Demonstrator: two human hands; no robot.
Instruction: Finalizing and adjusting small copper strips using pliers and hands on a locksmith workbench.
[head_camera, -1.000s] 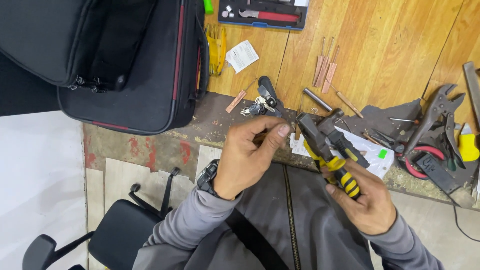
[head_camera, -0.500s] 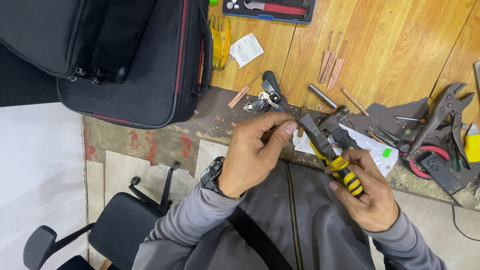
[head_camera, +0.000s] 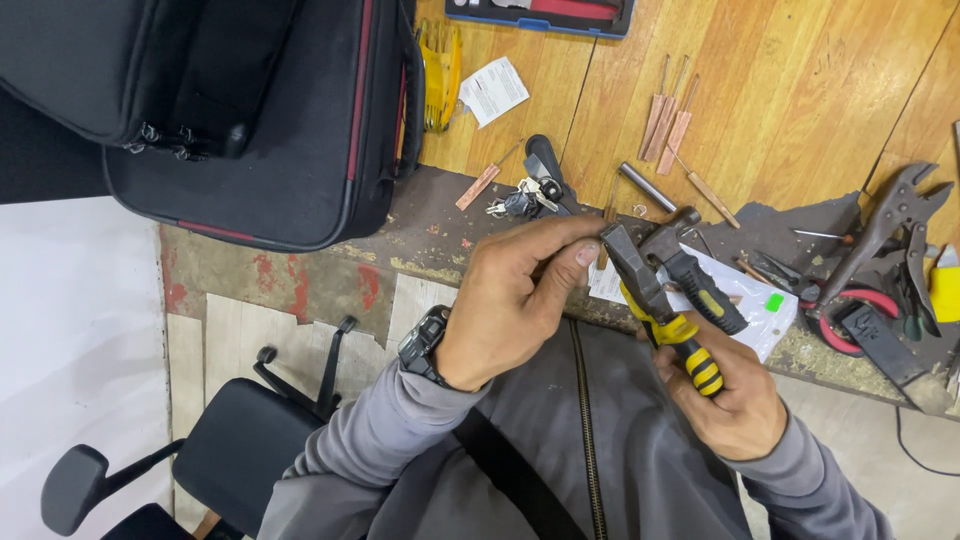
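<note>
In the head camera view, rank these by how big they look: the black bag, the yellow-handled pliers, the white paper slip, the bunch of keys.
1. Black bag.
2. Yellow-handled pliers in the right hand, nearer the camera, so somewhat flattered.
3 and 4. White paper slip and bunch of keys look alike; no ranking.

left hand (head_camera: 510, 305) raised, thumb and fingertips pinched together, wrist bent, right hand (head_camera: 735, 400) lower, fingers curled in closed grip, both forearms angled inward, grey sleeves

Tool-strewn wooden workbench (head_camera: 800, 80)
</note>
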